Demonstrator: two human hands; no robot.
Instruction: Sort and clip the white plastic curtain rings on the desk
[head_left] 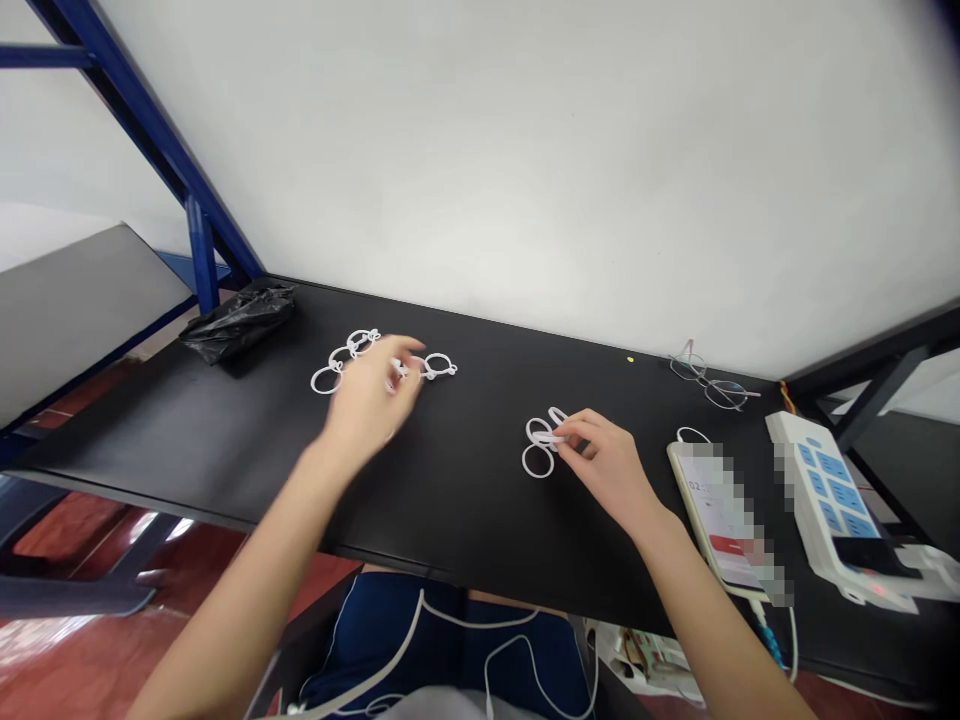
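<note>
On a black table, my left hand reaches over a loose group of white plastic rings; it is blurred, and its fingertips touch a ring near another ring. Whether it grips one I cannot tell. My right hand pinches a small cluster of linked white rings that rests on the table in the middle.
A crumpled black plastic bag lies at the back left. Eyeglasses sit near the wall on the right. A phone with a cable and a white power strip lie at the right. A blue steel frame stands at the left.
</note>
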